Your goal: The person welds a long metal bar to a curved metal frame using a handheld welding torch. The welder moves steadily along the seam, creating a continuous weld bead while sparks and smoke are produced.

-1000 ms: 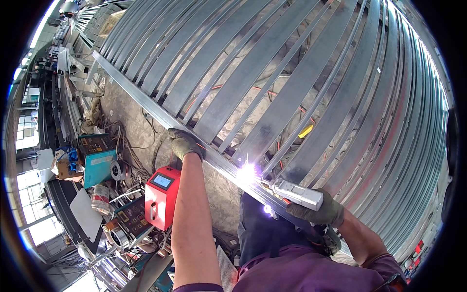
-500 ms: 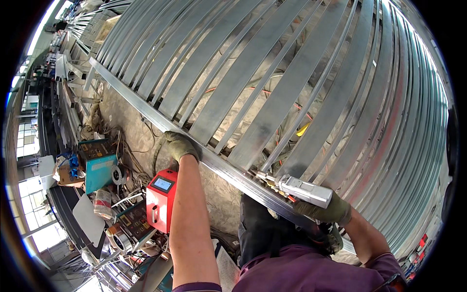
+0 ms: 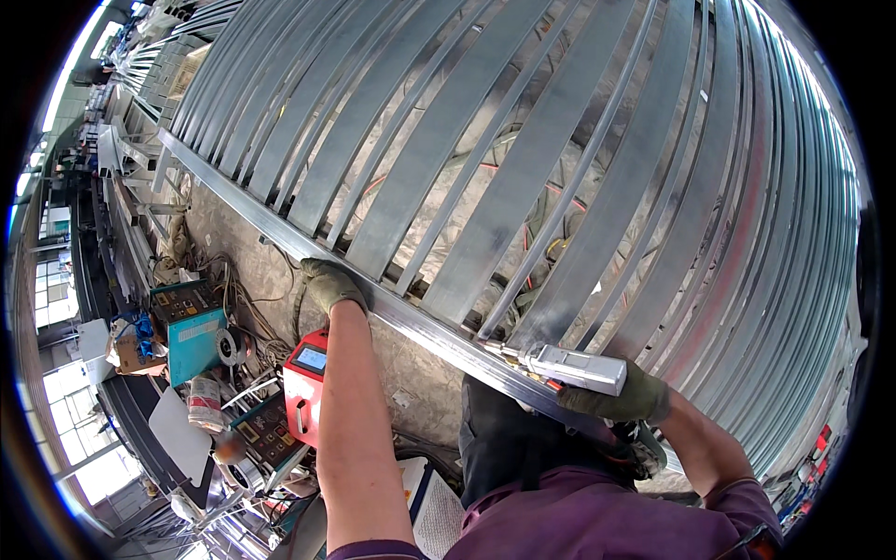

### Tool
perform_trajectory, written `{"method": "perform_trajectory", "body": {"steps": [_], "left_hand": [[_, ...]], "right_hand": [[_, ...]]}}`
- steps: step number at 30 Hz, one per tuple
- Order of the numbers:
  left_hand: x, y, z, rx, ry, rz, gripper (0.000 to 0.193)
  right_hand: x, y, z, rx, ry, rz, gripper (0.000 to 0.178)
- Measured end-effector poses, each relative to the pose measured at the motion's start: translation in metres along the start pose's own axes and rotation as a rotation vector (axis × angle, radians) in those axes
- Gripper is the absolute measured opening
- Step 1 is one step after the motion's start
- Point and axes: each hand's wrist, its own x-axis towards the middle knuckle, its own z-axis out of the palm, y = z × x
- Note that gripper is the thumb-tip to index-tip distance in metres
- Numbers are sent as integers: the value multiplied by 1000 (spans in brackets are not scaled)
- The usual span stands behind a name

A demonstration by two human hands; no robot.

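My left hand (image 3: 330, 284), in an olive work glove, is wrapped over the near metal rail (image 3: 420, 329) of a large frame. My right hand (image 3: 623, 392), gloved alike, holds a silver welding gun (image 3: 577, 368) by its underside. The gun points left, and its tip is at the rail near the end of a thin bar (image 3: 529, 276). Whether the tip touches the metal cannot be made out. Broad flat metal slats (image 3: 495, 219) run away from the rail, with thinner bars between them. My right fingers are partly hidden under the gun.
A red machine with a small screen (image 3: 304, 381) stands on the floor left of my left forearm. Teal control boxes (image 3: 196, 336), cables (image 3: 265, 345) and a spool (image 3: 228, 347) lie further left. Loose cables also run on the floor beneath the slats. A white box (image 3: 435, 509) stands near my legs.
The gun and my right hand have shifted slightly left and up in the picture. My left hand stays on the rail; the whole view has moved a little, showing more of the white box.
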Motion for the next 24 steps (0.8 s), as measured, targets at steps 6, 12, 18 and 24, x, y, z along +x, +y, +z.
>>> {"method": "perform_trajectory", "body": {"steps": [6,12,18,24], "left_hand": [[9,4,-33,357,173,184,69],[-50,45,1,305,210,46,74],[-49,45,1,-29,156,-15,75],[-50,48,1,66,187,-24,77]], "right_hand": [[8,-6,2,-84,-57,-33,58],[6,-4,-1,-103,-39,-15,59],[6,-3,0,-145,-33,-52,60],[6,0,2,-117,-31,-64,61]]}}
